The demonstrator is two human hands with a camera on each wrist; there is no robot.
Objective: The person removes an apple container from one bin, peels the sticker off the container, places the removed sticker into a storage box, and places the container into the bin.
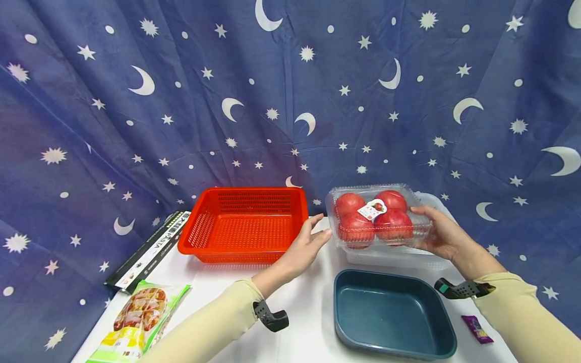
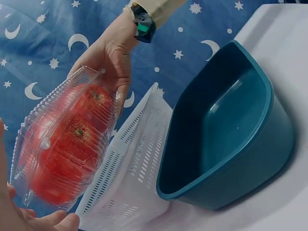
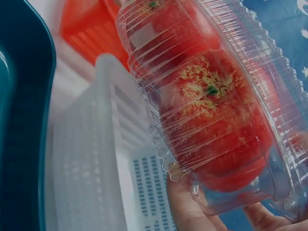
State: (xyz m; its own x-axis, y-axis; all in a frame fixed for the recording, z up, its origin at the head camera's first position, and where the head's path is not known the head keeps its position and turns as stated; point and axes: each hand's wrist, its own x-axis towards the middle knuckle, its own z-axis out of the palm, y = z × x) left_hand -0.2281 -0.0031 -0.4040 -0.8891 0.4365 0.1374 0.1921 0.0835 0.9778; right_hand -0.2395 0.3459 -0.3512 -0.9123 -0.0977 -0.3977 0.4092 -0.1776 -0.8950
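Observation:
A clear plastic clamshell box (image 1: 376, 217) of several red apples, with a white label on its lid, hangs in the air over the white basket. My right hand (image 1: 442, 234) grips its right end, the thumb near the top edge and the other fingers partly hidden behind the plastic. At the box's left end is my left hand (image 1: 308, 247), thumb and fingers spread, holding nothing. In the left wrist view its fingertips (image 2: 67, 222) lie close to the lower end of the box; whether they touch it I cannot tell.
A white perforated basket (image 1: 436, 204) stands beneath the box, with a dark teal bin (image 1: 395, 276) in front of it. Left of these stand a red basket (image 1: 245, 256), a pasta box (image 1: 152, 249) and a green-edged food bag (image 1: 140, 317). A purple packet (image 1: 477, 329) lies at right.

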